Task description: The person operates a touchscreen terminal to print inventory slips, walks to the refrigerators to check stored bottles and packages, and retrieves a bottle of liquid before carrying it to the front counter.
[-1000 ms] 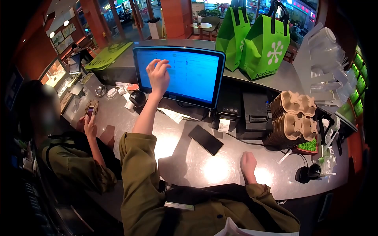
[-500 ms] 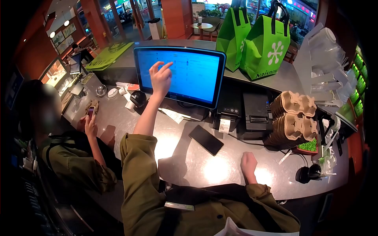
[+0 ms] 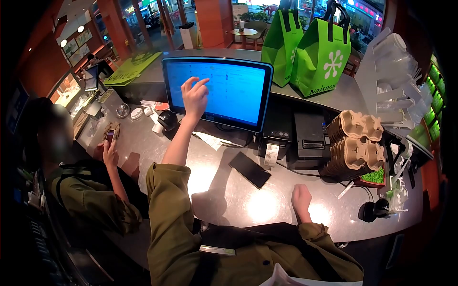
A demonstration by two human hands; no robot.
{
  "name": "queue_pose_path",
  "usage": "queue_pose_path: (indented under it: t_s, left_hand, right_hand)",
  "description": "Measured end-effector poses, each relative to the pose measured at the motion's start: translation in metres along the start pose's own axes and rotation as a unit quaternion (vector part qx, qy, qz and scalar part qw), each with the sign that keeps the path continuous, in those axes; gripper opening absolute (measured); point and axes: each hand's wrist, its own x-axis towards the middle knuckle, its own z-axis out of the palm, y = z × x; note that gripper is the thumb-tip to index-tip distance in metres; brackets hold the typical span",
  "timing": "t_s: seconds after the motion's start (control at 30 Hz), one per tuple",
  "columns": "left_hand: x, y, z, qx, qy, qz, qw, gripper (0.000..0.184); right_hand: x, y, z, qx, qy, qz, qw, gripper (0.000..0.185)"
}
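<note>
My left hand [image 3: 195, 97] is raised in front of the lit blue touchscreen monitor [image 3: 234, 100], its fingers apart and bent, holding nothing. I cannot tell whether a fingertip touches the glass. On the metal counter [image 3: 224, 200] rests my right hand [image 3: 301, 198], closed in a loose fist with nothing visible in it. Between the two lies a black smartphone [image 3: 250, 170], face up. A printed receipt [image 3: 271, 155] hangs out of the black receipt printer [image 3: 277, 131], right of the screen.
Stacked brown cup carriers [image 3: 353, 152] stand beside a second black printer [image 3: 310, 136]. Two green bags [image 3: 322, 57] sit on the raised ledge. At left, a co-worker [image 3: 90, 190] holds a phone [image 3: 110, 137]. A black scanner [image 3: 167, 120] is near the screen, another black device [image 3: 372, 209] at right.
My left hand has shifted very slightly down in front of the screen. More of the receipt shows out of the printer. My right hand has stayed still.
</note>
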Motion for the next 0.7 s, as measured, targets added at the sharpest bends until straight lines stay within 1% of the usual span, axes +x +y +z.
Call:
queue_pose_path:
  t_s: [0.7]
  left_hand:
    - [0.0003,0.0088,0.0063,-0.019,-0.02,0.003,1.0,0.008]
  right_hand:
    - [0.0009,-0.0054,-0.0048,0.017,-0.011,0.022,1.0,0.011]
